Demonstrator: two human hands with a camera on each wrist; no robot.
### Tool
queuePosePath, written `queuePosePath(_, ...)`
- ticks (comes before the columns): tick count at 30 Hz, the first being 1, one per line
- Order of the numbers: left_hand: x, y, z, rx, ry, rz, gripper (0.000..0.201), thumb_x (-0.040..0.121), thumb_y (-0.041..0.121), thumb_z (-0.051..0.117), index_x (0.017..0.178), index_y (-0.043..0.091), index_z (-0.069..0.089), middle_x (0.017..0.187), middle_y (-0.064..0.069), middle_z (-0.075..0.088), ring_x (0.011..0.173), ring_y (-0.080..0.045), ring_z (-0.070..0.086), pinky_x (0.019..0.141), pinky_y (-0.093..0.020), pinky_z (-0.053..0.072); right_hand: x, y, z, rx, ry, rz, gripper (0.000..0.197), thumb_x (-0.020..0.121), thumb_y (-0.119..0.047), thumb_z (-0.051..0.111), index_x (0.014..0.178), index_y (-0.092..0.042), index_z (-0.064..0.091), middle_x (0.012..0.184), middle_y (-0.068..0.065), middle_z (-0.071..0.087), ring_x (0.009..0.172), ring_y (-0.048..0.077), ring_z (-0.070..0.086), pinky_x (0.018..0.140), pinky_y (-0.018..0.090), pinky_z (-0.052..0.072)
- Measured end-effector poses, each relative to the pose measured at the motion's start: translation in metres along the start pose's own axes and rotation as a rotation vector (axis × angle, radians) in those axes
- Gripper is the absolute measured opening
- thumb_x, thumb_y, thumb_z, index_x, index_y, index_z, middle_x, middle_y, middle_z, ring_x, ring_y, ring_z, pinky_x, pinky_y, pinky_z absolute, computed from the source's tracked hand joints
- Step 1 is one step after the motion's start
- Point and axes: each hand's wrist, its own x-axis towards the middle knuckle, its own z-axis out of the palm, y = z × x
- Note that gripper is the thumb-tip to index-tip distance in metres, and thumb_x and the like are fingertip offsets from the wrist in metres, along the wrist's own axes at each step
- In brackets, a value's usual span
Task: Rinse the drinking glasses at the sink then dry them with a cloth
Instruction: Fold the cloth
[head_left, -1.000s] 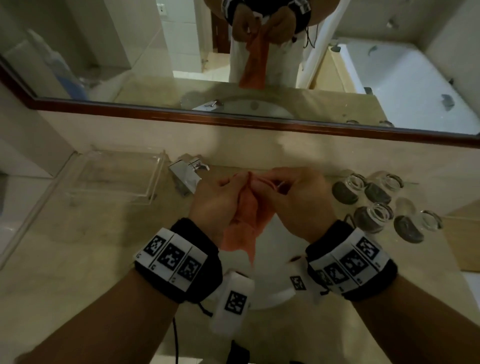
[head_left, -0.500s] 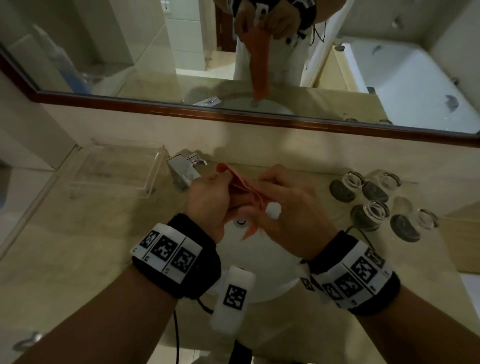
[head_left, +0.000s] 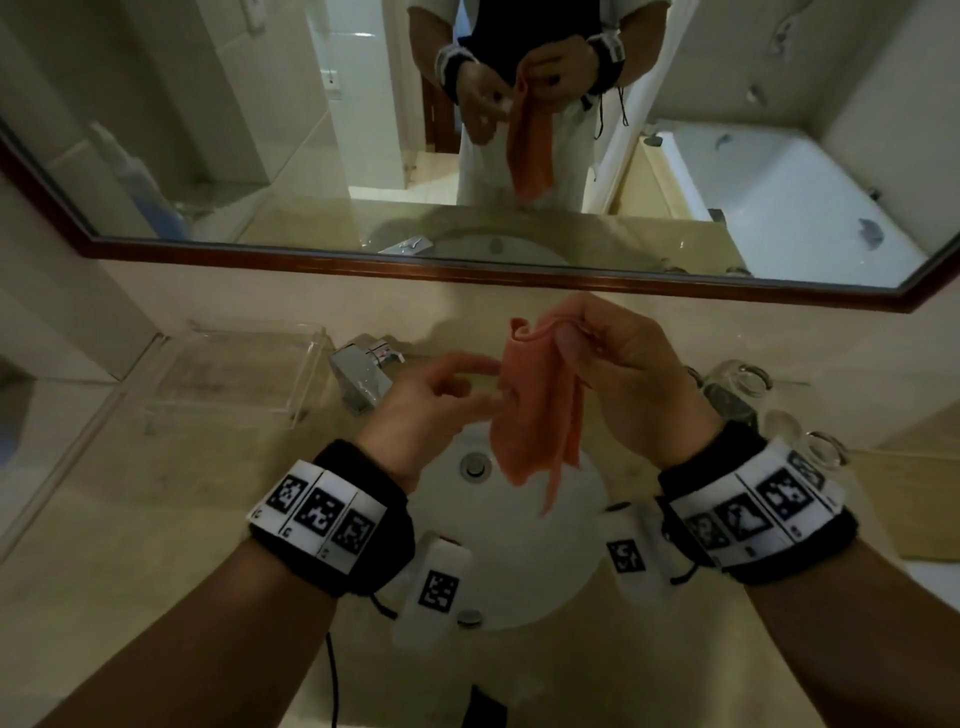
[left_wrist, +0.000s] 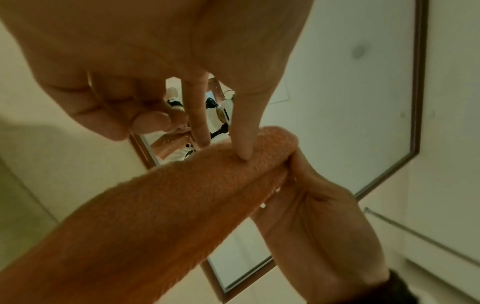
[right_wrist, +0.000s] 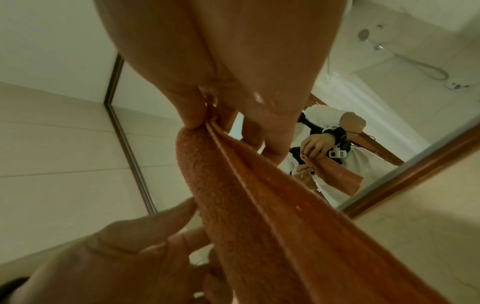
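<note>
- The orange cloth hangs bunched and lengthwise in the air above the white sink, its loose lower tails ending over the basin, to the right of the drain as the head view shows it.
- Its top end is folded over and caught in the right hand; that grip is pressed together, thumb against fingers pinching the upper fold, with nearly all of the cloth below the pinch.
- In the right wrist view the cloth comes out between the pinching fingers and runs down past the camera in long ridges.
- The left hand is to the left of the cloth, lower than the right hand's pinch; its grip is loosely spread, holding nothing.
- In the left wrist view two straight fingertips of that hand touch the cloth just below the fold, while its other fingers curl back away from it.
- The drinking glasses stand on the table to the right of the sink, partly hidden behind the right wrist; none is in either hand.
- A chrome tap sits behind the left hand at the sink's back edge.
- A clear tray lies on the table further left.
- The wall mirror above reflects both hands and the hanging cloth.
</note>
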Motion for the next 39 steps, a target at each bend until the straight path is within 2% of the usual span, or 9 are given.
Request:
queuePosePath(6,-0.004,0.023,0.012,-0.124,-0.186,0.077,0.023,0.075,0.022,0.078,0.098,0.020,0.079,0.103,-0.004,0.078,0.100,-0.015,0.072,0.091,-0.029,0.051,0.000,-0.024,-0.024,0.062,-0.013,0.038,0.023,0.098,-0.013,0.045,0.094,-0.023,0.065,0.081,-0.022,0.069,0.075,-0.004,0.061,0.067,0.011,0.044)
queuePosePath(10,-0.002,0.043,0.023,-0.348,-0.082,0.139,0.024,0.078,0.017,0.077,0.102,0.015,0.077,0.098,-0.009,0.077,0.090,-0.024,0.072,0.074,-0.033,0.057,-0.002,-0.024,-0.035,0.159,0.218,0.164,0.011,0.098,-0.040,0.056,0.103,-0.035,0.065,0.093,0.001,0.072,0.076,0.021,0.066,0.071,0.041,0.054)
queuePosePath(14,-0.003,0.062,0.031,-0.445,-0.008,0.096,0.015,0.092,0.019,0.065,0.102,0.010,0.074,0.098,-0.012,0.074,0.092,-0.027,0.069,0.080,-0.043,0.059,-0.020,-0.011,-0.029,0.201,0.089,0.488,0.094,0.066,-0.054,0.072,0.146,-0.020,0.037,0.107,0.003,0.071,0.091,0.016,0.074,0.089,0.043,0.060)
queuePosePath(16,-0.003,0.069,0.030,-0.467,-0.010,0.073,0.025,0.094,0.026,0.063,0.113,0.011,0.071,0.105,-0.012,0.073,0.094,-0.027,0.068,0.081,-0.047,0.057,-0.030,-0.009,-0.024,0.148,-0.004,0.472,0.104,0.065,-0.043,0.079,0.153,-0.022,0.027,0.107,0.001,0.073,0.095,0.012,0.074,0.093,0.043,0.058)
queuePosePath(20,-0.006,0.070,0.021,-0.431,-0.111,0.111,0.031,0.086,0.023,0.070,0.117,0.023,0.066,0.092,0.006,0.075,0.080,-0.015,0.070,0.058,-0.030,0.054,-0.028,-0.012,-0.026,0.196,0.120,0.341,0.085,0.084,-0.012,0.076,0.153,-0.026,0.028,0.104,0.007,0.077,0.096,0.018,0.075,0.090,0.042,0.060)
queuePosePath(24,-0.009,0.063,0.017,-0.309,-0.227,0.184,0.091,0.069,-0.005,0.078,0.143,0.039,0.048,0.136,-0.001,0.060,0.119,-0.023,0.065,0.080,-0.050,0.059,-0.016,-0.023,-0.028,0.149,0.180,0.190,0.056,0.092,-0.007,0.067,0.137,-0.035,0.049,0.108,-0.003,0.074,0.100,0.016,0.073,0.081,0.036,0.061)
queuePosePath(27,-0.011,0.067,0.015,-0.215,-0.170,0.232,0.113,0.060,-0.004,0.082,0.148,0.051,0.036,0.141,-0.008,0.052,0.124,-0.028,0.059,0.082,-0.049,0.060,-0.012,-0.032,-0.033,0.074,0.175,0.105,0.034,0.091,-0.011,0.067,0.113,-0.037,0.066,0.109,-0.006,0.072,0.104,0.014,0.069,0.083,0.040,0.060)
queuePosePath(34,-0.018,0.088,0.007,-0.185,-0.042,0.354,0.087,0.072,-0.013,0.075,0.134,0.030,0.033,0.082,-0.013,0.074,0.075,-0.025,0.073,0.067,-0.036,0.059,-0.010,-0.049,-0.045,0.071,0.104,0.076,0.046,0.080,-0.003,0.077,0.118,-0.026,0.065,0.118,0.003,0.068,0.108,0.018,0.069,0.088,0.036,0.061)
queuePosePath(39,-0.025,0.098,0.008,-0.059,-0.061,0.484,0.065,0.072,-0.016,0.075,0.122,0.024,0.060,0.099,-0.010,0.071,0.091,-0.027,0.071,0.077,-0.038,0.060,-0.009,-0.061,-0.048,0.065,0.142,0.049,0.050,0.078,0.002,0.078,0.121,-0.021,0.066,0.115,0.005,0.069,0.106,0.017,0.069,0.087,0.036,0.061)
